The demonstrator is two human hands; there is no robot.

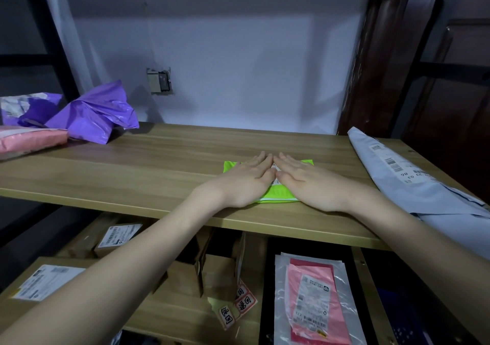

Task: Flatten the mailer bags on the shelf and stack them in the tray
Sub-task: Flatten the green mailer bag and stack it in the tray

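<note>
A bright green mailer bag lies flat on the wooden shelf, near its front edge. My left hand and my right hand both press down on it with straight fingers, fingertips meeting over the middle. Below the shelf at the lower right sits a black tray holding a clear bag and a pink mailer with a label on top.
Crumpled purple mailers and a pink one lie at the shelf's left end. A long pale blue mailer lies along the right end. Labelled cardboard boxes and brown paper bags fill the lower shelf.
</note>
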